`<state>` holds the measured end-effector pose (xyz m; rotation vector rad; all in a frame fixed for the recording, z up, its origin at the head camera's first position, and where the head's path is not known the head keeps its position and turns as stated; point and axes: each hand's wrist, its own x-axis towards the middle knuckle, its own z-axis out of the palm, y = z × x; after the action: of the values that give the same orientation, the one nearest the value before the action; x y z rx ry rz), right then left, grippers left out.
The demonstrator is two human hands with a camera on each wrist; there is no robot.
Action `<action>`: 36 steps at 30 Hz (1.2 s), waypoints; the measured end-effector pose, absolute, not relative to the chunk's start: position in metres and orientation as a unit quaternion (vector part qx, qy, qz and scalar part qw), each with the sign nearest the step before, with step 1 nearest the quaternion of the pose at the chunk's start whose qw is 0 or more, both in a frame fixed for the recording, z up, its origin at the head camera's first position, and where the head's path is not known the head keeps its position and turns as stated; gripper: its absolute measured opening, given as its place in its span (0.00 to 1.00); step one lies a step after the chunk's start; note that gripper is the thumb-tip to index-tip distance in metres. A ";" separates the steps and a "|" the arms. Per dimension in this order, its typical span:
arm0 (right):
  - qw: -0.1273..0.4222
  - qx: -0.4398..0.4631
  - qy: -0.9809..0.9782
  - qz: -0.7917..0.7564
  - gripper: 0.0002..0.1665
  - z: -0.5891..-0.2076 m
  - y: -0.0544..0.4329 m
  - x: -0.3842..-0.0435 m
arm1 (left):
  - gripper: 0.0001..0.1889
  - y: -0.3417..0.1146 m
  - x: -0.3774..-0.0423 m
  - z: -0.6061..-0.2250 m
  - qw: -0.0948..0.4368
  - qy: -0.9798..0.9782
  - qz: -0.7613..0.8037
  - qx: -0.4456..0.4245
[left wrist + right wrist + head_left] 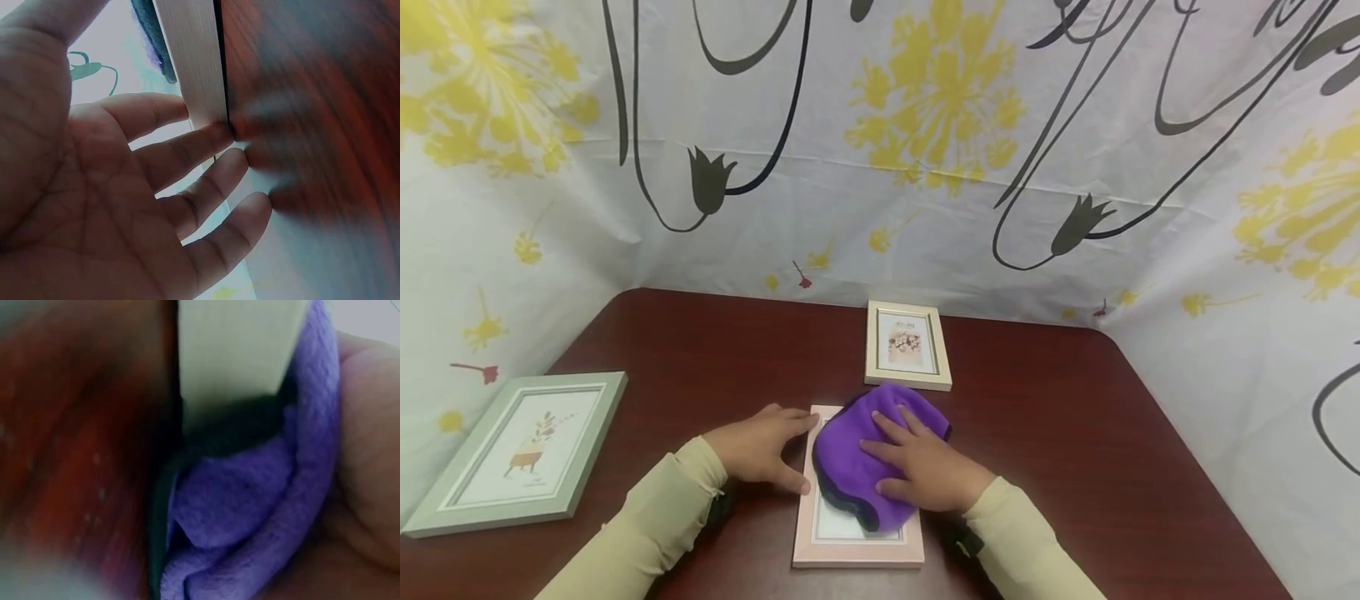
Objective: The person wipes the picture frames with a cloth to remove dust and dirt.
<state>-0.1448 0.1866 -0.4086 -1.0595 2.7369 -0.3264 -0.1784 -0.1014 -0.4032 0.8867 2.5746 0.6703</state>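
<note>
A pink picture frame [857, 553] lies flat near the front of the table, its picture largely hidden under a purple cloth [844, 457] with dark edging. My right hand [928, 471] presses on the cloth with spread fingers. In the right wrist view, folds of the cloth [231, 500] hang over the frame's side [234, 356]. At the frame's left border rests my left hand [756, 448], thumb and fingertips touching it. The left wrist view shows its fingers [181, 156] loosely extended against the frame's side edge [194, 62].
A cream picture frame [871, 346] lies behind the cloth, toward the table's back edge. To the left is a larger pale green frame [593, 446] with a plant picture. The dark red table [1075, 450] is bordered by white patterned sheeting [820, 200].
</note>
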 end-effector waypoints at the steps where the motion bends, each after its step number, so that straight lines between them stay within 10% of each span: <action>1: 0.095 -0.354 0.924 -0.107 0.33 -0.409 0.186 -0.144 | 0.52 -0.101 -0.178 -0.403 0.165 0.905 0.236 0.313; 19: 0.044 -0.426 0.899 -0.089 0.22 -0.394 0.184 -0.135 | 0.53 -0.101 -0.176 -0.403 0.171 0.903 0.233 0.317; 29: 0.079 -0.332 0.934 -0.108 0.31 -0.409 0.187 -0.143 | 0.52 -0.100 -0.177 -0.407 0.167 0.903 0.240 0.313; 36: 0.001 -0.373 0.925 -0.070 0.21 -0.401 0.183 -0.138 | 0.53 -0.100 -0.177 -0.405 0.161 0.904 0.240 0.314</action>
<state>-0.1383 0.1826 -0.4013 -1.1693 2.9047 -0.2191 -0.1771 -0.1004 -0.4053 0.8962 2.5825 0.6848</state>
